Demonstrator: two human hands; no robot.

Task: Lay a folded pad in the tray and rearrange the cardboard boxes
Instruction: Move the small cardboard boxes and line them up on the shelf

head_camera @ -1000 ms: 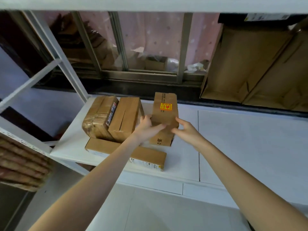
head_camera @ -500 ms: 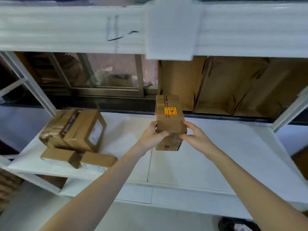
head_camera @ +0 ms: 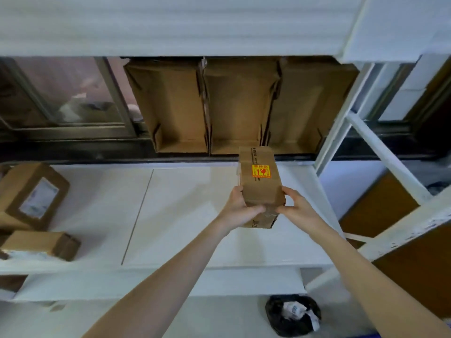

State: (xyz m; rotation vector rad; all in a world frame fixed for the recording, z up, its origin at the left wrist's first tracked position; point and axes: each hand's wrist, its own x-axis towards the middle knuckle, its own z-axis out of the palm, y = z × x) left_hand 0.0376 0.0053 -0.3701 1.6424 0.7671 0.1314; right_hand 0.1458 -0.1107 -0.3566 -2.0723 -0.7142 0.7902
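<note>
Above the white shelf (head_camera: 183,215), left hand (head_camera: 240,206) and right hand (head_camera: 296,208) clasp the cardboard box (head_camera: 261,189), arms outstretched.

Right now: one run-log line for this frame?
phase: carrying | held: stickered box | left hand: gripping | right hand: gripping | position: above white shelf, right of centre

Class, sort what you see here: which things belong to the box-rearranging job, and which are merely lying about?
Job:
- stickered box, held by left hand and right hand
- labelled box
- small box
- shelf

Lying about:
- black bag
- open cartons
</note>
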